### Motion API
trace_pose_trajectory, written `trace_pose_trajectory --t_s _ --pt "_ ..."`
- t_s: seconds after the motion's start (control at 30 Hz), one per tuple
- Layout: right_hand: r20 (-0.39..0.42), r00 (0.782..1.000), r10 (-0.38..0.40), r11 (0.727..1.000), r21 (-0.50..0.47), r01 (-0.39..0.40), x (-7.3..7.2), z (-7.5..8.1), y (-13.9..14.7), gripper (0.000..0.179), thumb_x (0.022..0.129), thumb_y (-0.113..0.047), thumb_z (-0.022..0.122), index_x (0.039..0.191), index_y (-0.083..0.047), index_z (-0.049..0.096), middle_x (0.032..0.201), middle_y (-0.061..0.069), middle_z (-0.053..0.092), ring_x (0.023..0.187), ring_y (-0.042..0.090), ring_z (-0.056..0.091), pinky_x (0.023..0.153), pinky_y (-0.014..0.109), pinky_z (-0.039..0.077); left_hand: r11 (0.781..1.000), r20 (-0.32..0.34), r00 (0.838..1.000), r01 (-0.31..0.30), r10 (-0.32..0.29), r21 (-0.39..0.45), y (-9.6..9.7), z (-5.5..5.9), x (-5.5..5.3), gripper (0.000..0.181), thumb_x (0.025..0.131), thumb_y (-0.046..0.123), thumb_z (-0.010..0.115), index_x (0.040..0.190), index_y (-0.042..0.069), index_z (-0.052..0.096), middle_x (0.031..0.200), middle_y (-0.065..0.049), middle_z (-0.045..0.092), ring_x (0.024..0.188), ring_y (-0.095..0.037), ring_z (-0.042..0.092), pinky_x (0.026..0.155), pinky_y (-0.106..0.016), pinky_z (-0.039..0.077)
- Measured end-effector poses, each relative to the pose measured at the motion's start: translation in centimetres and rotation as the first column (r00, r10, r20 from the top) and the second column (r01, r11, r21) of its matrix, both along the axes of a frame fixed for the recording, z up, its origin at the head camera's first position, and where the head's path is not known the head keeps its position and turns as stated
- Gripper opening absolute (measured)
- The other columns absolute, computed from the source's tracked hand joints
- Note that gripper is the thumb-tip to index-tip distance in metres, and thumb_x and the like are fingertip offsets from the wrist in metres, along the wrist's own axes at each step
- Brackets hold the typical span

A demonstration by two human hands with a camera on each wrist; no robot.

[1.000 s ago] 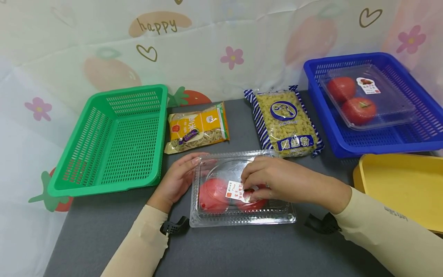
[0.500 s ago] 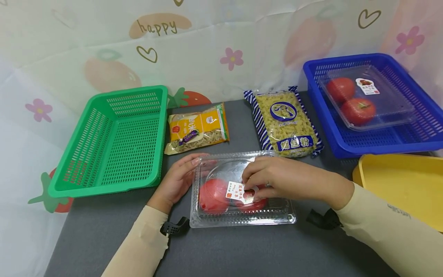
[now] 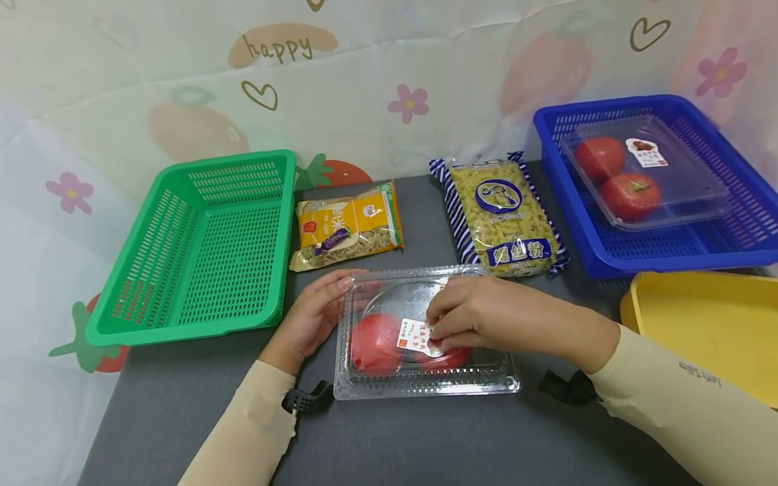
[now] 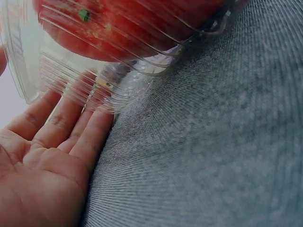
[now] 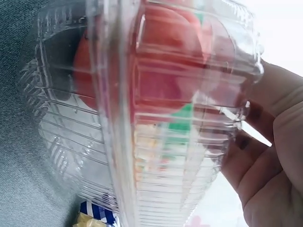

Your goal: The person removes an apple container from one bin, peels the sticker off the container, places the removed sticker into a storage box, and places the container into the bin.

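A clear lidded plastic box [image 3: 425, 389] lies on the dark table with red tomatoes [image 3: 375, 344] inside. On its lid is a white label sticker [image 3: 415, 335] with red writing. My right hand [image 3: 480, 314] has its fingers curled at the sticker's right end, pinching it against the lid; the fingertips partly hide that end. My left hand [image 3: 306, 320] rests against the box's left side, its thumb near the upper left corner. In the left wrist view the fingers [image 4: 59, 120] are nearly straight along the ridged wall. The right wrist view shows the box side [image 5: 161, 179] close up.
A green basket [image 3: 282, 270] stands at left, beside an orange snack bag [image 3: 352, 223] with a small purple wrapper on it. A bag of spiral pasta [image 3: 501, 223] lies behind the box. At right, a blue basket [image 3: 583, 236] holds another tomato box [image 3: 687, 182], behind a yellow tray [image 3: 699, 317].
My right fingertips have shifted very slightly on the sticker. The box and my left hand stay in place.
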State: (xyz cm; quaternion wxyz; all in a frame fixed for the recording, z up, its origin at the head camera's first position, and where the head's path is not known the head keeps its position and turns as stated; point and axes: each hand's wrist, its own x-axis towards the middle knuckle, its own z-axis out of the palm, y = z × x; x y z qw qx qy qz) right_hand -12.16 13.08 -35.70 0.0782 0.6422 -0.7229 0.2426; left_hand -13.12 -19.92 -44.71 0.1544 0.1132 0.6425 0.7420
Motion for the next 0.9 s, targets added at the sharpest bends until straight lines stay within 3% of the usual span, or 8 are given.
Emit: trace_pose_trajectory --t_s 0.4,0.9 --pt "0.127 0.992 -0.019 0.994 0.108 0.005 0.0 0.9 0.9 0.022 0.092 -0.001 0.087 0.112 -0.008 0.082 0.118 0.001 0.075 0.11 0.018 0.069 0.094 0.035 0.059 1.0 -0.007 1.0 0.011 -0.011 0.008 0.0 0.1 0.0 0.044 0.113 0.023 0.052 0.146 -0.006 0.059 0.143 -0.02 0.067 0.134 -0.035 0.064 0.112 -0.048 0.051" --pt "0.017 0.999 -0.027 0.995 0.098 0.026 0.3 0.9 0.5 0.023 0.091 0.004 0.086 0.111 -0.006 0.081 0.114 0.003 0.076 0.105 0.018 0.071 0.091 0.032 0.061 1.0 -0.008 1.0 0.009 -0.008 0.022 0.0 0.1 0.0 0.043 0.113 0.021 0.051 0.144 -0.007 0.059 0.141 -0.019 0.069 0.133 -0.033 0.064 0.112 -0.046 0.051"
